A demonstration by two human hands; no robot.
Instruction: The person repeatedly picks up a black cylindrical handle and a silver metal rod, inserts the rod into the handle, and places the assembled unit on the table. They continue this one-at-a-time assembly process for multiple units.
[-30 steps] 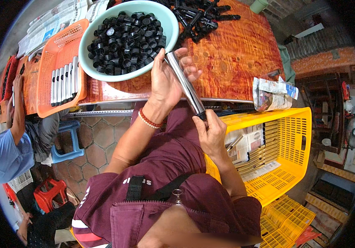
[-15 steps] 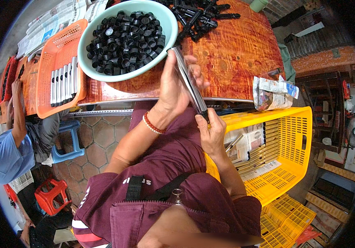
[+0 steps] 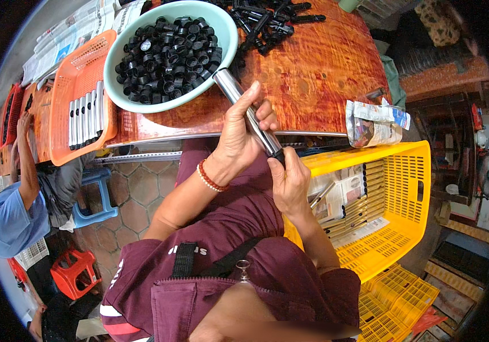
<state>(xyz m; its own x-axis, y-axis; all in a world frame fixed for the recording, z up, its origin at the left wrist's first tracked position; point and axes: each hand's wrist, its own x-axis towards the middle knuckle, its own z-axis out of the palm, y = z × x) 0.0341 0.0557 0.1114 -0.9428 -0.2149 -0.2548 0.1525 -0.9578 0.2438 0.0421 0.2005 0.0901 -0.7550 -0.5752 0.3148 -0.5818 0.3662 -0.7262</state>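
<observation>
A shiny silver metal tube (image 3: 230, 86) slants across the space in front of me, its upper end close to the rim of the pale green basin (image 3: 113, 94). My left hand (image 3: 240, 134) is wrapped round the tube's middle, thumb along the near side. At the lower end sits a black end piece (image 3: 279, 155). My right hand (image 3: 291, 185) pinches that black piece between thumb and fingers. Many small black caps (image 3: 173, 62) fill the basin. An orange basket (image 3: 62, 108) left of it holds a row of silver tubes (image 3: 86, 117) with black ends.
Black plastic parts (image 3: 267, 25) are heaped at the table's far side. A printed bag (image 3: 373, 122) lies near the right table edge. Below it, a yellow crate (image 3: 401, 188) holds stacked tubes and newspaper. A person in a blue shirt (image 3: 16, 216) sits at far left.
My left fingers, loose and spread half a second ago, have closed round the tube. Its upper end has shifted left and slightly down. The right hand keeps its pinch on the lower end.
</observation>
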